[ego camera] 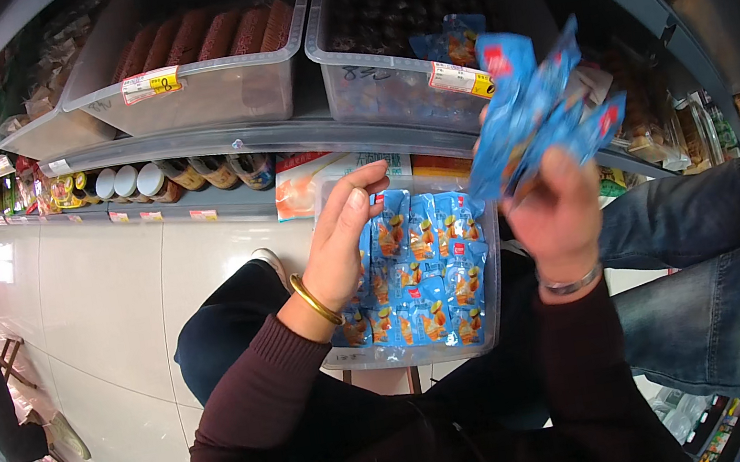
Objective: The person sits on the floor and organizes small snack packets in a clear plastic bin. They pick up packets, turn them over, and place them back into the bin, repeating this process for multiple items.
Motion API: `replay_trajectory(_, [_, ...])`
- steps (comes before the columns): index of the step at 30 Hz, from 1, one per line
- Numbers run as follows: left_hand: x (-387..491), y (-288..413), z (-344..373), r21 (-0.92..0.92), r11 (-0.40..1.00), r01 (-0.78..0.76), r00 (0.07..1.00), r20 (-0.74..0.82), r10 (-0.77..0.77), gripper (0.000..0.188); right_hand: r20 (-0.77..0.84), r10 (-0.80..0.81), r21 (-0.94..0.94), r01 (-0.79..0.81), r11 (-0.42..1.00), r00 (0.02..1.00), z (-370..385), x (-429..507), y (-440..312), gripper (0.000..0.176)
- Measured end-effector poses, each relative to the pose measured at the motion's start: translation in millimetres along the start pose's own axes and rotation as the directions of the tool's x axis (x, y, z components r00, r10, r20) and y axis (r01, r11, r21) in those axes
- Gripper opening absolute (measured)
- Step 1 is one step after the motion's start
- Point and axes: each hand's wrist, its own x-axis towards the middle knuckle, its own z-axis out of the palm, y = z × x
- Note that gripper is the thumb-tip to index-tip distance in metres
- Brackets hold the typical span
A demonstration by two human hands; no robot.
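Note:
My right hand (554, 202) grips several blue snack packets (525, 112), blurred, raised beside the right-hand shelf bin (383, 84). Bare of any packet, my left hand (346, 242) hovers with fingers bent over the upper left of a translucent plastic tub (494, 284). Rows of blue packets (427, 272) with a printed food picture lie flat in that tub, between my knees. Dark wrapped pieces (393, 9) fill the shelf bin, where a blue packet (455, 36) also lies near its front rim.
Another plastic bin (211, 96) with reddish-brown wrapped rolls stands on the shelf. Jars with white lids (126, 182) line the lower shelf (222, 214). A person's jeans-clad legs (695, 266) are close at my right; another person's shoe (67, 437) is at far left.

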Motion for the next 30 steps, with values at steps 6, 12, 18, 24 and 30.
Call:
replay_trajectory(6, [1,7,1,0.009,1.000,0.005,1.000,-0.011,-0.005,0.057,-0.148,-0.015,-0.162,-0.010,0.987,0.989,-5,69,-39,0.024])
replay_trajectory(12, [2,8,-3,-0.014,1.000,-0.005,1.000,-0.030,0.004,0.052,-0.181,0.099,-0.358,-0.159,0.920,0.978,-32,123,-42,0.020])
replay_trajectory(18, [6,9,-8,-0.013,0.999,-0.035,0.999,-0.037,0.035,0.046,-0.301,0.181,-0.788,-0.351,0.507,0.936,-54,171,-31,0.034])
replay_trajectory(24, [8,11,-8,-0.006,0.999,-0.047,0.996,-0.076,0.047,0.039,-0.215,-0.043,-0.973,-0.211,0.091,0.976,-51,170,-30,0.057])
replay_trajectory(30, [12,4,-13,0.007,0.998,0.055,0.976,-0.212,-0.052,0.038,0.119,-0.409,-0.934,0.241,0.262,0.905,-28,76,-42,0.025])
